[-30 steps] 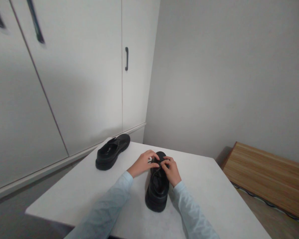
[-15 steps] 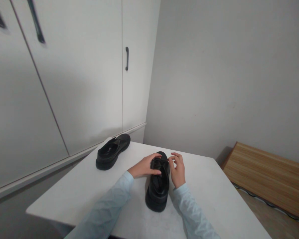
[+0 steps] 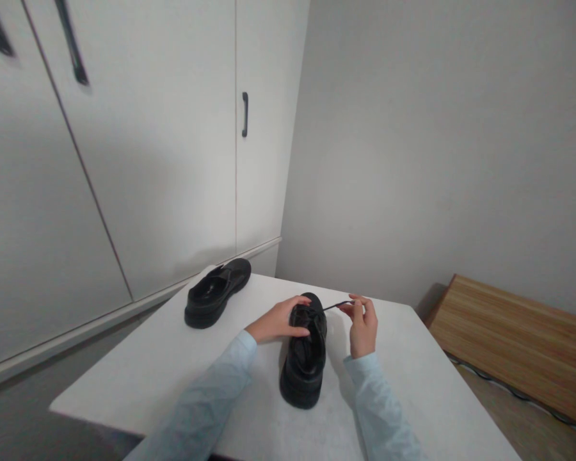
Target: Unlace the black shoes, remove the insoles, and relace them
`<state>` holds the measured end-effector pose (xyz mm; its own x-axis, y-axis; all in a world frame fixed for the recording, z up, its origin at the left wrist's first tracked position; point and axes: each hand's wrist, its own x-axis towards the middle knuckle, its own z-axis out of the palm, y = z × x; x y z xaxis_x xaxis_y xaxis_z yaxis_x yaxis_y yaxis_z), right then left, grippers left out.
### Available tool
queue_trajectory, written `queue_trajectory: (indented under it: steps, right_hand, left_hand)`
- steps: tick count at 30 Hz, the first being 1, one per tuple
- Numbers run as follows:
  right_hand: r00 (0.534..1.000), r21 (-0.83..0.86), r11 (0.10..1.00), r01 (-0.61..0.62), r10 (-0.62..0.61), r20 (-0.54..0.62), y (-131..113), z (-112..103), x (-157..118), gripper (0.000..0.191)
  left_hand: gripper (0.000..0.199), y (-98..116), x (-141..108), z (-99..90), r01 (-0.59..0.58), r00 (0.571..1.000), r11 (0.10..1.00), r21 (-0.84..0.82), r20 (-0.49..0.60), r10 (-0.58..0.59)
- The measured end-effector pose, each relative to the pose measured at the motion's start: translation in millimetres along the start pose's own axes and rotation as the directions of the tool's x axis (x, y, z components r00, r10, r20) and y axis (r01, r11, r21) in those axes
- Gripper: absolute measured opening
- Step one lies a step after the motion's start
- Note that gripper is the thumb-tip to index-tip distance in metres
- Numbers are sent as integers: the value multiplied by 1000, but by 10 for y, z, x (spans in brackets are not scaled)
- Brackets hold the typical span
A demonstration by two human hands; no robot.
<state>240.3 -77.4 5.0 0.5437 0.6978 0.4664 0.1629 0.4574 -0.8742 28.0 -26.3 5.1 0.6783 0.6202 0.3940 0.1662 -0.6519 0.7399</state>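
Observation:
A black shoe stands on the white table in front of me, its toe pointing away. My left hand grips its upper from the left side, with the thumb near the opening and the fingers across the front. To the right of the shoe, my right hand pinches a dark shoelace, which runs taut from the front of the shoe to my fingertips. The matching black shoe rests apart at the table's far left, untouched.
The white table reaches to the cabinet at the left and the grey wall behind. Beyond its right edge, lower down, is a wood-grain panel with a cable along its edge.
My right hand has moved to the right, away from the shoe, drawing the lace out with it. My left hand and both shoes have stayed in place.

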Motion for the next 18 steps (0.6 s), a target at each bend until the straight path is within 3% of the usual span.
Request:
queue_trajectory:
  steps: [7,18]
  right_hand:
    - [989,171,984,-57,79,-122,79,-95,97,27]
    - [942,379,912,-160,256,-216,1,-232,187,29]
  left_hand:
    - [64,20,-10,-9,4,1000,1000,17,5,-4]
    - [62,21,-22,-22,0,1000,1000,22,2,0]
